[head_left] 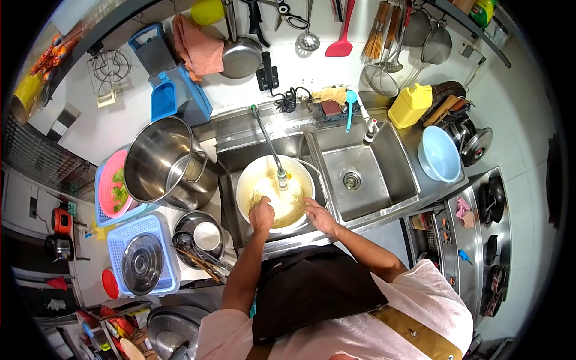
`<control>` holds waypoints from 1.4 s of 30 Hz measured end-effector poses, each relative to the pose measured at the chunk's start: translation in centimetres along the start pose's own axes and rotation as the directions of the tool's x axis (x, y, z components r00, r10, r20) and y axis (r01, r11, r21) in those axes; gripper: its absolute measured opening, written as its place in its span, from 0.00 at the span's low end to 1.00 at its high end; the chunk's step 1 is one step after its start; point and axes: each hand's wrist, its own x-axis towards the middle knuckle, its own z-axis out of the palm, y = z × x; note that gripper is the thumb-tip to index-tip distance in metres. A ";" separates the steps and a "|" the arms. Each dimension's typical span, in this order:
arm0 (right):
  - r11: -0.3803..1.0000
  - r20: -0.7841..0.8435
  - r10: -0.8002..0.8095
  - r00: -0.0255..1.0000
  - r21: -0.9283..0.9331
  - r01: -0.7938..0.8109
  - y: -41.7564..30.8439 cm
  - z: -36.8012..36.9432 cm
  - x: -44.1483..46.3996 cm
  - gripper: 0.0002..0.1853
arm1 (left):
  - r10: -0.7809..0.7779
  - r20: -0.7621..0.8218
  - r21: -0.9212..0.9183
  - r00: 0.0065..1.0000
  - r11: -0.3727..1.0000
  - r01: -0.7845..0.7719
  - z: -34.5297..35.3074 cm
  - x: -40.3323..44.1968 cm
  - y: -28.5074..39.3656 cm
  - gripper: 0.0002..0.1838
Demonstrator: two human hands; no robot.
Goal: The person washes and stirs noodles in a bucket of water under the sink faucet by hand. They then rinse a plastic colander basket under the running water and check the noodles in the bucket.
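Note:
A white bucket (245, 180) stands in the left sink basin (297, 144), holding a pale yellow, stringy mass (287, 203) that looks wet. My left hand (262, 215) is inside the bucket's near left part, fingers curled down against the mass; what they hold is hidden. At the right rim, my right hand (321, 217) is closed over the bucket's edge, fingertips reaching inward. The faucet (272, 147) extends over the bucket, its spout end just above the mass. The bucket's wire handle hangs at its right side.
The right basin (366, 174) adjoins, with a light blue bowl (439, 154) and yellow jug (411, 106) beyond. A tall steel pot (165, 161) stands left, near a blue basket (171, 255) and a metal bowl (183, 225) of utensils. Pans and strainers hang above.

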 end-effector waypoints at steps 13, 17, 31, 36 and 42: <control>0.992 0.044 0.119 0.992 0.030 -0.120 -1.0 -0.5 -0.1 0.19 | 0.002 0.003 0.004 1.000 1.000 -0.002 -0.2 -0.1 0.3 0.09; 0.999 -0.007 0.029 1.000 -0.034 -0.029 -0.5 0.0 0.1 0.18 | -0.004 0.004 -0.010 1.000 1.000 0.004 -0.3 0.0 0.2 0.09; 0.999 0.013 0.024 1.000 -0.040 -0.024 -0.8 -0.3 -0.1 0.18 | 0.021 0.006 0.001 1.000 1.000 -0.021 0.1 0.2 -0.2 0.09; 0.998 0.009 0.004 1.000 -0.063 -0.004 -0.3 -0.1 0.0 0.18 | 0.020 0.010 -0.001 1.000 1.000 -0.020 0.0 0.1 -0.2 0.09; 1.000 0.006 -0.002 1.000 -0.030 0.003 0.2 0.1 0.0 0.17 | 0.010 0.018 0.001 1.000 1.000 -0.010 -0.1 0.1 -0.1 0.09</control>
